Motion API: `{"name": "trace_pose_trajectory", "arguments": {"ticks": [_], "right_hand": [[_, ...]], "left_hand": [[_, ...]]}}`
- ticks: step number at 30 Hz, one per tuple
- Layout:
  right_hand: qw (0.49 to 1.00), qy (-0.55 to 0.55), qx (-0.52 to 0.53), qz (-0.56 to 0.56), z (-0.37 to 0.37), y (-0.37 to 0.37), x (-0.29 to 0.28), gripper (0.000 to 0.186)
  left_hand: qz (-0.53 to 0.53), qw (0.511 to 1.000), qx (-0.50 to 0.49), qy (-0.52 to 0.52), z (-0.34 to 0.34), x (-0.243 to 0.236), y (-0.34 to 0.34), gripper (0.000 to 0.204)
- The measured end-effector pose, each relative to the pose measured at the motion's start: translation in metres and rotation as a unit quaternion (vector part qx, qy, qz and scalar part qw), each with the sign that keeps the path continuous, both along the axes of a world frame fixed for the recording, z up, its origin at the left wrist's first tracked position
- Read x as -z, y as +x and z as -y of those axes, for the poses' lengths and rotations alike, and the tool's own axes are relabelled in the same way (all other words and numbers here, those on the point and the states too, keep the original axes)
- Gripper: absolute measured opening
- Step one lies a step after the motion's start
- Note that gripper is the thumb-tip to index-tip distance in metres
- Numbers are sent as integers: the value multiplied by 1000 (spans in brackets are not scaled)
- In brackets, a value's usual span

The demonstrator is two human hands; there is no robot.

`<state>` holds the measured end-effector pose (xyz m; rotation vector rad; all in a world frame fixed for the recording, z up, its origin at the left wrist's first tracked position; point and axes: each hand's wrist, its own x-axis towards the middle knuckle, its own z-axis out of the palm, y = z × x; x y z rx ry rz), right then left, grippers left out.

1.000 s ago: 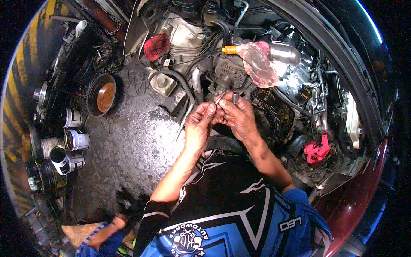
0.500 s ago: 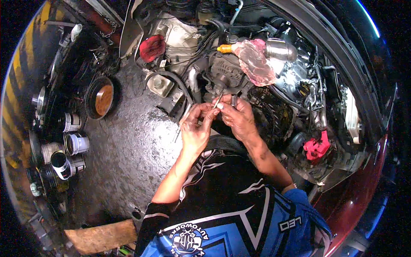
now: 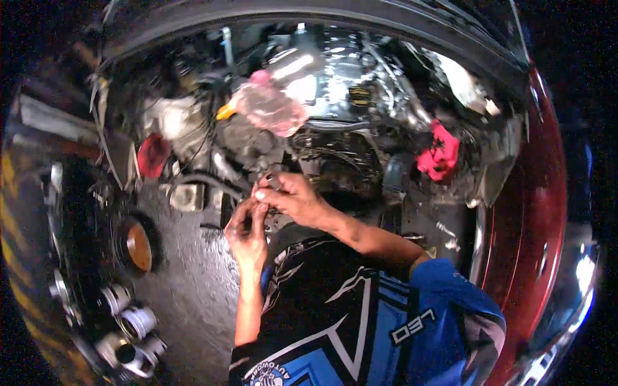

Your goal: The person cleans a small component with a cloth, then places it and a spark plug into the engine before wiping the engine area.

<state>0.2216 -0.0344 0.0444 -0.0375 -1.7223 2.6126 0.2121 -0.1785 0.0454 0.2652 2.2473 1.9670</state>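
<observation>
My left hand point(image 3: 246, 226) is closed in a pinch, its fingertips meeting those of my right hand point(image 3: 295, 202) in front of the engine. Blur hides the small thing between the fingertips; it showed as a thin metal piece like a bolt in the earlier picture. Curled fingers of my right hand also hold a short metal cylinder that looks like a socket point(image 3: 274, 183). Just beyond the hands lies the open engine bay, with a grimy pink rag point(image 3: 273, 108) draped over parts near a yellow-orange handle point(image 3: 226, 112).
A red cloth point(image 3: 153, 156) lies at the left of the bay, a bright pink-red part point(image 3: 439, 152) at its right. A round pan with brown liquid point(image 3: 138, 247) and several tubs point(image 3: 137, 321) stand on the left. The dark red car body point(image 3: 524, 257) borders the right.
The view has swung toward the right, so the engine bay, rag and pan appear turned and shifted left. Both hands stay together at the fingertips.
</observation>
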Motion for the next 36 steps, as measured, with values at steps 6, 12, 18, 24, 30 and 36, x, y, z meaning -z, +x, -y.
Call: {"name": "trace_pose_trajectory", "arguments": {"ticks": [6, 12, 18, 24, 30, 36], "right_hand": [[941, 280, 190, 7, -69, 54, -22, 34], [792, 363, 477, 112, -207, 144, -49, 26], [644, 481, 557, 208, -376, 229, 12, 27], [551, 704, 278, 351, -475, 225, 134, 31], [567, 627, 354, 400, -492, 221, 134, 45], [763, 457, 367, 272, -420, 209, 64, 38]], "left_hand": [[-3, 988, 148, -39, -36, -17, 5, 21], [20, 968, 213, -127, -40, 0, 18, 21], [-4, 932, 295, -211, -48, 13, 23, 26], [-39, 914, 300, -271, -55, 7, 26, 30], [-13, 918, 274, -285, -40, 16, 26, 30], [35, 930, 246, -272, -25, 23, 30, 28]]}}
